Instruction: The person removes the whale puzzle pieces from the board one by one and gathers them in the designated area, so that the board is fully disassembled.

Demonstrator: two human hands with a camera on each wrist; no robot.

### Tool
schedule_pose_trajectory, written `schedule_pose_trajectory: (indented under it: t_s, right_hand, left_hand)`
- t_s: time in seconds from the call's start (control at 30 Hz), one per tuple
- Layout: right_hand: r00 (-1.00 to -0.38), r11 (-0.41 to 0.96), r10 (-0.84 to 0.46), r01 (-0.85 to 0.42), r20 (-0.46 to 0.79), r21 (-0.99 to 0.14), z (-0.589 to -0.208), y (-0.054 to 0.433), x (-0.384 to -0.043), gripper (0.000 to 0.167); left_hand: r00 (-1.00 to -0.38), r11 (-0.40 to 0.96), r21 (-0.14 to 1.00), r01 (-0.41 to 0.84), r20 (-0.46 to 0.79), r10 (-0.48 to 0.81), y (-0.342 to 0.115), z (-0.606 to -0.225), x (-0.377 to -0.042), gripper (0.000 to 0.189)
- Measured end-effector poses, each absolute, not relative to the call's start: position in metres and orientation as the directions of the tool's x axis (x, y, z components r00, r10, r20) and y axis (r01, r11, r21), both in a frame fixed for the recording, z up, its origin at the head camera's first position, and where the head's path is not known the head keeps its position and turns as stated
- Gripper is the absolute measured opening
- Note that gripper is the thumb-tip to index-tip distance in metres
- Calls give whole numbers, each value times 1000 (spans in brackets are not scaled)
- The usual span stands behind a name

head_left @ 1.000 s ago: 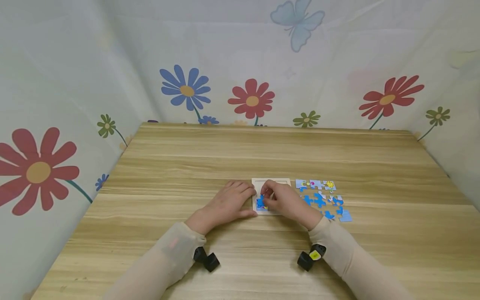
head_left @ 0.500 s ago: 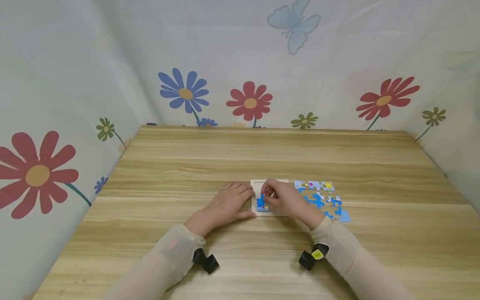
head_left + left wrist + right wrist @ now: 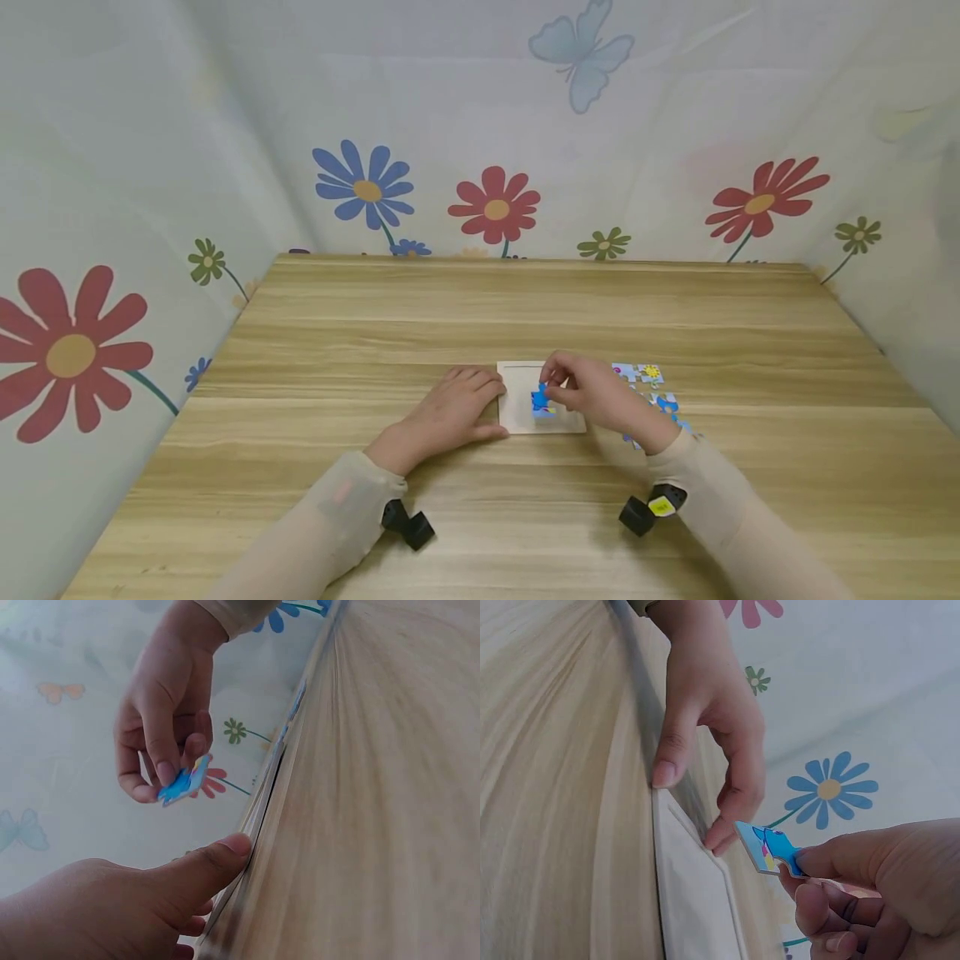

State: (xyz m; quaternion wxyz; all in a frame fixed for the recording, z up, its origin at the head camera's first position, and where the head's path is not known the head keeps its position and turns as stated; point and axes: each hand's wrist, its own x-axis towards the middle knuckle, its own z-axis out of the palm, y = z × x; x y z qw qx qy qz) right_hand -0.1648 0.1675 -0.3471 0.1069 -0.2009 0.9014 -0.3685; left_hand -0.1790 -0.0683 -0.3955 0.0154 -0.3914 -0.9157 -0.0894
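Note:
My right hand (image 3: pixel 596 392) pinches a blue jigsaw piece (image 3: pixel 542 403) between thumb and fingers. In the right wrist view the piece (image 3: pixel 763 847) has a pale edge with pink and yellow marks, and it hangs tilted above the white puzzle tray (image 3: pixel 694 889), apart from it. My left hand (image 3: pixel 450 408) rests at the left edge of the tray (image 3: pixel 517 417). Its thumb (image 3: pixel 236 844) touches the near corner, and the other fingertips lie along the side, loosely bent. The right hand covers part of the tray.
Several loose puzzle pieces (image 3: pixel 651 373) lie on the wooden table (image 3: pixel 420 317) to the right of the tray, partly hidden behind my right hand and forearm. A flower-printed cloth (image 3: pixel 427 108) stands behind the table and at its sides.
My right hand has moved right over the tray with the blue jigsaw piece, away from the tray's left side. The left hand has stayed at the tray's edge.

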Motion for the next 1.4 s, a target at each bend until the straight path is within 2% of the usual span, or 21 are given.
schedule_pose_trajectory:
  t_s: [0.3,0.83,1.1,1.4]
  right_hand:
    - [-897,674,-442,-319,-18,-666,-341,189,-160,5]
    - [-894,639,-446,-278,-51,-717,-345,216,-151,4]
    - [-905,704,-421,-280,-65,-652,-350,225,-146,4]
    - [-902,707,-428,-292,-61,-644,-362,233,-143,6]
  left_hand:
    - [-689,675,139,724,102,718,-69,-394,-178,60]
    - [-690,676,138,724,103,717,-69,-395,-177,61]
    - [-691,679,131,722,106,715,-69,-396,-178,60]
    - [-694,681,135,720,105,713,-69,-397,-178,61]
